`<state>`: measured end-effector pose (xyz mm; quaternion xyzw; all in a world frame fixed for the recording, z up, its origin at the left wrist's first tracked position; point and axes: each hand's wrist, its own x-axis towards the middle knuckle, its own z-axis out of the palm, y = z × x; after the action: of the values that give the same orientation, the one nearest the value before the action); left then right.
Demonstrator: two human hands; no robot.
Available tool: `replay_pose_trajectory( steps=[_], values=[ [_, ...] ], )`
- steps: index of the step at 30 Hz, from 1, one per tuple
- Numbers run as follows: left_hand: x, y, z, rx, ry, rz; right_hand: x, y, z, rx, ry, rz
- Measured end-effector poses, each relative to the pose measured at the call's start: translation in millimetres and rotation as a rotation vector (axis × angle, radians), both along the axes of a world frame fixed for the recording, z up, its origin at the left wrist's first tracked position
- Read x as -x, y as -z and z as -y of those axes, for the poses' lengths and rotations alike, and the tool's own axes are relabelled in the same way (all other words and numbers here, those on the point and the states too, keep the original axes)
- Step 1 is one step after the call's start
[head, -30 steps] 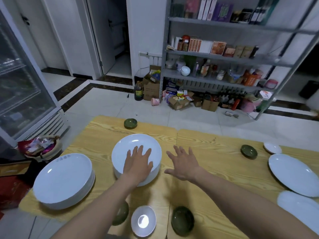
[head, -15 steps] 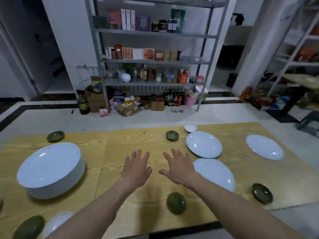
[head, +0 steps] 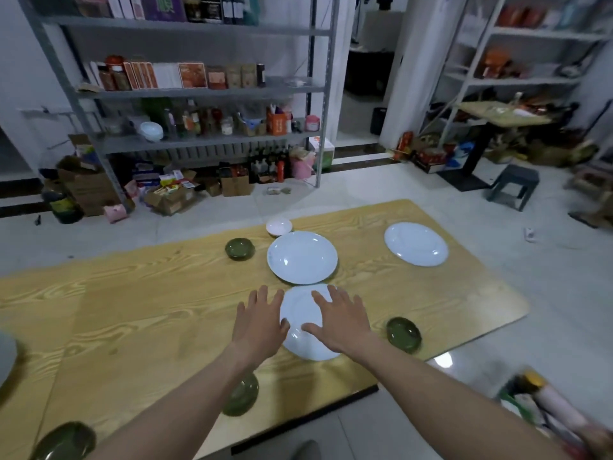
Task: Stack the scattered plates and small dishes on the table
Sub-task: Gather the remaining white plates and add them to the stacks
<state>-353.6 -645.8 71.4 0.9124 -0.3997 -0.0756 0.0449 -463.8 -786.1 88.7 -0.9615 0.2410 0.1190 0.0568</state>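
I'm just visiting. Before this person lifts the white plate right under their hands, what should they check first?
1. Hands free: left hand and right hand have spread fingers and hold nothing. Ok.
2. Hands flank the near plate: the left hand is at its left rim, the right hand over its right half. Ok.
3. Fingers touching the plate: cannot tell from this view.
4. Near plate bare: nothing lies on the part that shows. Ok.
5. Landing spot ready: the middle plate, just beyond, is bare on top. Ok.
6. Green dish out of the way: it sits close to the right forearm. Cannot tell.
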Motion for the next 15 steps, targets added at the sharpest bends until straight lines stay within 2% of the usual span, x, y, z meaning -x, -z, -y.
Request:
replay_pose_trajectory(
  steps=[3, 5, 8, 10, 12, 15],
  values=[
    [-8.6, 21.5, 29.3, -0.017, -0.054, -0.070, -8.3, 12.4, 29.8, -0.100, 0.078, -0.009],
    [-15.1, 37.3, 48.0, 0.007, -0.149, -0.196, -15.0, 23.9, 50.7, -0.250, 0.205, 0.022],
    [-28.5, 57.6, 70.0, 0.096, -0.418, -0.501, -21.9, 41.4, 80.9, -0.598, 0.514, 0.156],
    [-38.1, 71.0, 77.4, 0.140, -0.586, -0.658, -25.1, 53.6, 99.7, -0.761, 0.706, 0.210],
    [-44.7, 82.1, 81.0, 0.214, -0.755, -0.763, -29.1, 68.9, 117.4, -0.862, 0.861, 0.210],
    [-46.5, 95.9, 85.5, 0.269, -0.930, -0.841, -34.5, 91.1, 136.0, -0.928, 0.956, 0.177]
  ],
)
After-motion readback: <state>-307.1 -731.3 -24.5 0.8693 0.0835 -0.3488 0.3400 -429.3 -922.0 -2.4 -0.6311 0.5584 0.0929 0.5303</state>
